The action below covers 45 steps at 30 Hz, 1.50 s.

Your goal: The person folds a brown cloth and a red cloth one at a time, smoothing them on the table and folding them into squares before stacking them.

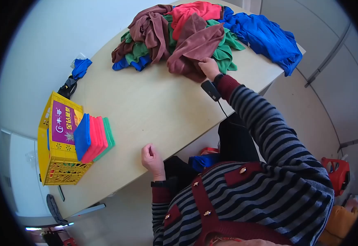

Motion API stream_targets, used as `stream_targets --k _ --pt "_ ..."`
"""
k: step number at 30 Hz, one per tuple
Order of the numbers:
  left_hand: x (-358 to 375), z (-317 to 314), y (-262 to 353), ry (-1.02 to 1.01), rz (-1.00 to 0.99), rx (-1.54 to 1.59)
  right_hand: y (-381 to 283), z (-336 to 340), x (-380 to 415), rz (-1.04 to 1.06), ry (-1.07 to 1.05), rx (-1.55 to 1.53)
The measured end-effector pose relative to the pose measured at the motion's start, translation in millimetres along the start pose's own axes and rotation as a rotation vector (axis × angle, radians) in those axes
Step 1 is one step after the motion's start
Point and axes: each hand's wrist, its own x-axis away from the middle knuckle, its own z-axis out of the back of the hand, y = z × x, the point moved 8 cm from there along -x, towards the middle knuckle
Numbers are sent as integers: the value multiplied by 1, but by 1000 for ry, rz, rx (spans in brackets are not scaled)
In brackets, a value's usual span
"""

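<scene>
At the near side of the heap of cloths, my right hand (209, 68) is closed on the lower edge of a brown cloth (197, 45). That cloth lies crumpled over the front of the heap, among green cloths (227, 53), a red cloth (193, 14) and another brown cloth (152, 30). My left hand (152, 160) rests near the front edge of the table, its fingers curled in with nothing visible in them. Left of it, folded blue, red and green cloths (98, 139) stand in a row against a yellow crate (66, 158).
The pale wooden table (142, 102) runs beneath everything. A large blue cloth (267, 39) hangs over its far right edge. A small blue cloth (81, 68) and a black item (68, 87) lie by the wall. A cable hangs from the black device (211, 90) on my right wrist.
</scene>
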Motion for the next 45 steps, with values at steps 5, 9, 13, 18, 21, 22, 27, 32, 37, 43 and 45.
stream_targets --k 5,9,13,18,21,22,27,32,37,43,45 --pt "-9 -1 5 -49 -7 -2 -54 -48 113 -21 -440 -640" --pt "-1 -20 10 -225 129 336 -80 -82 222 111 -604 -540" --pt "-5 -27 69 -302 137 469 -120 -80 291 285 -695 -385" --pt "-2 -26 37 -333 320 619 -142 -63 299 428 -771 -329" --pt "0 -2 39 -297 286 641 -144 -17 275 483 -540 -334" --pt "1 7 39 -277 268 652 -141 0 264 534 -425 -276" --pt "-5 35 20 -219 294 727 -117 36 251 785 -298 235" --pt "-14 58 12 -139 244 758 -101 27 250 812 -315 380" --pt "-23 80 -31 -4 340 849 -91 22 250 794 -312 400" --pt "-27 96 -75 112 416 615 -103 14 266 732 -365 329" --pt "-29 106 -42 284 39 -13 -110 14 268 727 -358 210"
